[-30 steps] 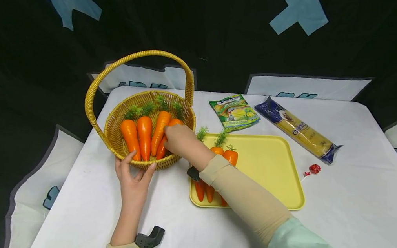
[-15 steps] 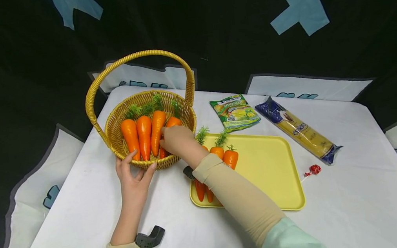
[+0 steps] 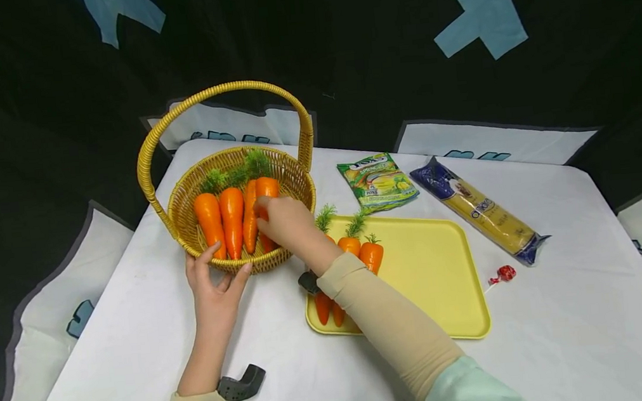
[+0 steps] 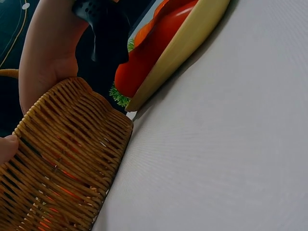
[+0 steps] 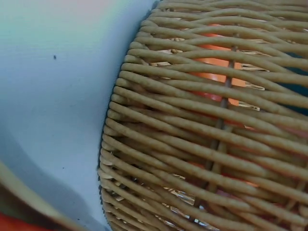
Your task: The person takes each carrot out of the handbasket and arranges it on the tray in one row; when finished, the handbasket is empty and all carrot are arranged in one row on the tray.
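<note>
A wicker basket point(image 3: 177, 203) with a tall arched handle holds several orange carrots with green tops, lying side by side. My left hand point(image 3: 214, 299) grips its near rim, and the thumb point(image 4: 6, 148) shows against the weave in the left wrist view. Reaching inside, my right hand point(image 3: 287, 224) holds the rightmost carrot point(image 3: 266, 187) near its thick end; some of the fingers are hidden. Just left of that one lies another carrot point(image 3: 250, 216). In the right wrist view the basket's side point(image 5: 192, 110) fills most of the picture, with orange showing through the gaps.
Right of the basket lies a yellow tray point(image 3: 430, 274) with carrots point(image 3: 372, 256) at its left end, partly covered by the right forearm. Beyond it are a green packet point(image 3: 379, 182) and a long pasta packet point(image 3: 482, 212). A red lollipop point(image 3: 506, 273) lies near the tray's right edge.
The rightmost carrot in the basket has moved up and left, against its neighbour, with my right hand on it. The neighbouring carrot has shifted slightly left. My left hand stays on the rim.
</note>
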Available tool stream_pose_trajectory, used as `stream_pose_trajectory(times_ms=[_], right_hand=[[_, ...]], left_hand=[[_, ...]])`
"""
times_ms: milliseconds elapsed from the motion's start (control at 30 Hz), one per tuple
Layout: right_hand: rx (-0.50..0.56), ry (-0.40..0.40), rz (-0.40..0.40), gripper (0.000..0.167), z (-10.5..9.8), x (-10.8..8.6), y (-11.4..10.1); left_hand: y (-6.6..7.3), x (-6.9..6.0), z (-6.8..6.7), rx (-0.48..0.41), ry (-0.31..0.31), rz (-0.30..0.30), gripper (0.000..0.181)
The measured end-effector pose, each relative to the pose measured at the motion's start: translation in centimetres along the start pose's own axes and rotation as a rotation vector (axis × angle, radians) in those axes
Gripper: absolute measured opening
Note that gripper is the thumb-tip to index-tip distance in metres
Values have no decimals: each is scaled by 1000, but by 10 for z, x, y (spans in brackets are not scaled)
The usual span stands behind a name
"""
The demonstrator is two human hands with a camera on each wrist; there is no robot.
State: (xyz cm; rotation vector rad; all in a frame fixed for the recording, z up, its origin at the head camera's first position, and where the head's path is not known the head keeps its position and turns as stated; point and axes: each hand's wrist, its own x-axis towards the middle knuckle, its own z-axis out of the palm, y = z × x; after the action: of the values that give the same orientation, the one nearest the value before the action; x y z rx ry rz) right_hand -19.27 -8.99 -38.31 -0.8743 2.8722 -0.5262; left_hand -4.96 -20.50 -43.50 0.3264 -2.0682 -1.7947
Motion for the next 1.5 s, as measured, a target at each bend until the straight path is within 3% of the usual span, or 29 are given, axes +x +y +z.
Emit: stream_pose_trajectory(times_ms=[200,433,533,800,1033,1300,1500], right_hand=[[178,40,-34,32,-5,-3,4],[609,162,-75,41,-12,-14,19],[706,192,-87,46,-19,-27,24],[811,260,-68,47,-35,-62,38],[846,213,-11,45,-47,-96,62],[820,222,124,46,-42,-141,92],[848,261,178,49,-38,-168,108]], left_hand=[[26,-5,2,-7,-8,5,59],[27,-5,3,0,-8,-8,58],[26,-5,2,2,-10,-24,59],[24,-6,1,4,-11,-44,62],[25,-6,2,8,-11,-48,61],[24,-4,2,13,-7,-45,60],[25,-3,3,8,-6,-41,60]])
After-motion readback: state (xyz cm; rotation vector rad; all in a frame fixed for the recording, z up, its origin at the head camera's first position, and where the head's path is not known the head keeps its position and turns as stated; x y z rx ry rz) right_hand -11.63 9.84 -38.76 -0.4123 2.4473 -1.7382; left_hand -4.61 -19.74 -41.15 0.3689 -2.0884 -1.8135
